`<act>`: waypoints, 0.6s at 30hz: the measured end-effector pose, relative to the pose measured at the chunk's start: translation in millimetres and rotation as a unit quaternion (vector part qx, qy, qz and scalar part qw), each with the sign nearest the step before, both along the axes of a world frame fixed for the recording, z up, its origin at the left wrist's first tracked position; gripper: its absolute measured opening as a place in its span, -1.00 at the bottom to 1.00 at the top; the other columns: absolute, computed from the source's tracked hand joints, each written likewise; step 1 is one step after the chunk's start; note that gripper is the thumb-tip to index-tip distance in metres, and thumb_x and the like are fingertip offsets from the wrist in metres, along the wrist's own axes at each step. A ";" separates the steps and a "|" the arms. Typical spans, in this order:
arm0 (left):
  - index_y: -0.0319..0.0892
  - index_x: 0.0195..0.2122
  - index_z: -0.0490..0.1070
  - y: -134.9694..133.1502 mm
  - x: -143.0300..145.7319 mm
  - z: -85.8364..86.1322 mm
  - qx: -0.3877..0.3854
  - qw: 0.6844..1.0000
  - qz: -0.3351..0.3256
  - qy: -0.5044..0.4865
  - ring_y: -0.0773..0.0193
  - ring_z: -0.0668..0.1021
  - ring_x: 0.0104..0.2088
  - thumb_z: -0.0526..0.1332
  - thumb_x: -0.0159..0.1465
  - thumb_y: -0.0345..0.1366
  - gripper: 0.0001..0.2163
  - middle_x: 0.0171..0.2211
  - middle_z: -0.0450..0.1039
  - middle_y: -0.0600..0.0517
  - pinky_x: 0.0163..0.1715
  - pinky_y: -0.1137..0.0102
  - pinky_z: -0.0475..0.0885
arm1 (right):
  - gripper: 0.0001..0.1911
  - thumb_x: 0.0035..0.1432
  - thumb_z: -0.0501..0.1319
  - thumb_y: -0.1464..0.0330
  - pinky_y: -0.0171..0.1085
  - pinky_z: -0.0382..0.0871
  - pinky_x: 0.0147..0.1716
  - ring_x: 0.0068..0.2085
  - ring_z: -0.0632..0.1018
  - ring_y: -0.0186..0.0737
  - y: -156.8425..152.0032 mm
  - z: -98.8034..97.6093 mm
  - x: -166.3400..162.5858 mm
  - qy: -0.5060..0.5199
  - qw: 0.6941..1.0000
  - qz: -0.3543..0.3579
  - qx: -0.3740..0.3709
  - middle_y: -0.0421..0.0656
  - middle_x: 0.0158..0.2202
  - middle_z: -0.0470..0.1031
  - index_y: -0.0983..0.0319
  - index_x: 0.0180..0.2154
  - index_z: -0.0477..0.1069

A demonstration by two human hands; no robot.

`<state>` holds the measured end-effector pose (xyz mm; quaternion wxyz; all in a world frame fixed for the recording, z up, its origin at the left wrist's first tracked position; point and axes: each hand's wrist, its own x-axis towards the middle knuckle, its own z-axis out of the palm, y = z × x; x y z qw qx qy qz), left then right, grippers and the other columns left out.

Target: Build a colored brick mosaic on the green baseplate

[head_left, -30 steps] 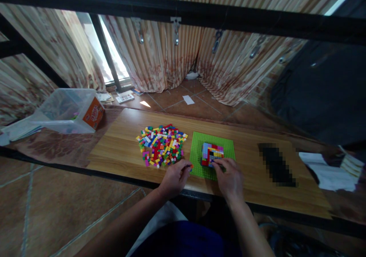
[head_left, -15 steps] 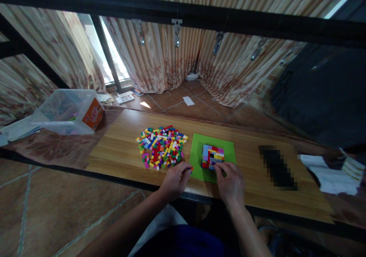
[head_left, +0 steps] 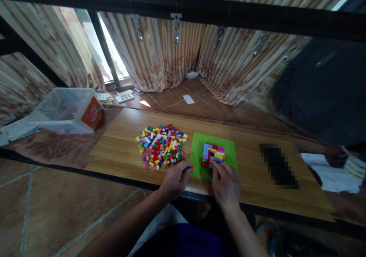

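Observation:
A green baseplate lies on the table, bearing a low block of multicoloured toy bricks with a small dark gap in its middle. My right hand is closed, thumb and forefinger pinched at the front edge of that block; whatever is between the fingertips is hidden. Beside the baseplate's front left corner, my left hand is closed, with a tiny orange brick showing at its fingertips. Left of the baseplate spreads a heap of loose toy bricks in many colours.
A clear plastic bin with an orange label stands at the far left. To the right lies a blurred-out dark object, then white papers. A black metal bar crosses above, in front of striped curtains.
My right hand has moved slightly left along the front edge of the brick block. My left hand stays in place with the orange brick. The view has tilted slightly.

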<state>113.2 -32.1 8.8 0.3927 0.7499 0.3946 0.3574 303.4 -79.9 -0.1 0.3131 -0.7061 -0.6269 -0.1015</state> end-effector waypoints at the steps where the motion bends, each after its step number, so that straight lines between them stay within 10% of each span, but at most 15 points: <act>1: -0.17 -0.19 0.39 0.0 0.1 0.1 -0.002 1.000 -0.001 0.001 0.33 0.54 -0.35 0.09 0.32 -0.34 -0.88 -0.34 0.49 0.02 -0.32 0.47 0.39 | -0.68 0.31 0.04 0.33 -0.16 0.38 -0.15 -0.15 0.48 -0.14 -0.8 -0.6 -0.9 -0.004 1.000 -0.001 -0.002 -0.05 -0.22 0.53 0.23 -0.11 0.54; 11: -0.16 -0.14 0.37 -0.4 -1.0 -2.3 0.016 1.000 -0.009 -0.008 0.31 0.55 -0.32 0.06 0.33 -0.35 -0.85 -0.30 0.48 0.00 -0.31 0.46 0.43 | -0.66 0.30 0.03 0.30 -0.06 0.34 -0.06 -0.10 0.48 -0.07 -8.4 9.7 -8.3 0.028 0.999 -0.002 -0.033 -0.02 -0.14 0.52 0.22 -0.03 0.49; 18: -0.18 -0.06 0.34 0.0 -3.7 -2.7 0.036 0.998 -0.023 -0.039 0.26 0.56 -0.16 0.06 0.31 -0.40 -0.80 -0.16 0.49 -0.06 -0.14 0.39 0.46 | -0.67 0.29 0.07 0.23 -0.15 0.37 -0.09 -0.10 0.49 -0.14 -9.5 23.7 -56.0 0.254 0.960 0.080 -0.080 -0.05 -0.15 0.52 0.24 -0.07 0.47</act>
